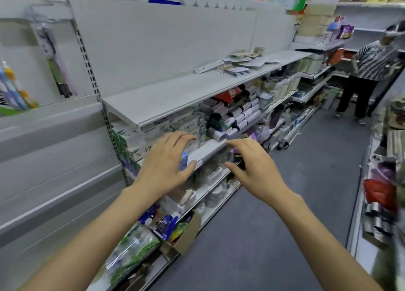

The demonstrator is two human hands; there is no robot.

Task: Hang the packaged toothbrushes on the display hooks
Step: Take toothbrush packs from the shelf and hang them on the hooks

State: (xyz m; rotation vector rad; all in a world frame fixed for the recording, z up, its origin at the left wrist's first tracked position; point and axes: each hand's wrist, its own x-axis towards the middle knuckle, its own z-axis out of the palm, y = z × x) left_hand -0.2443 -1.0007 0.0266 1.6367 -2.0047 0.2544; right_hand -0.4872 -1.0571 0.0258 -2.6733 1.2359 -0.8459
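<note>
Flat toothbrush packs [238, 66] lie in a loose pile on the white top shelf [175, 93], far along it and well away from both hands. One long thin pack [208, 68] lies flat near the pile, and its long side runs along the shelf. The picture is too blurry to tell which way the brush heads point. More packs hang on the wall at the far left. One hanging pack [54, 65] points up and down, with its top on a hook [47, 20] and its dark end at the bottom.

The left hand [166, 163] is out in front, palm down, fingers spread and a little bent. It holds nothing. The right hand [254, 165] is just beside it, also palm down, with loose bent fingers and nothing in it. Both hands hover near the edge of a lower shelf [210, 149].

Under the top shelf sit white boxes [153, 132] and a stack of dark rolls [234, 113]. Lower down, a brown carton [186, 238] holds bright packets. Bags of green stuff [135, 249] lie beside it. A person in a striped top [370, 62] stands far down the aisle.
</note>
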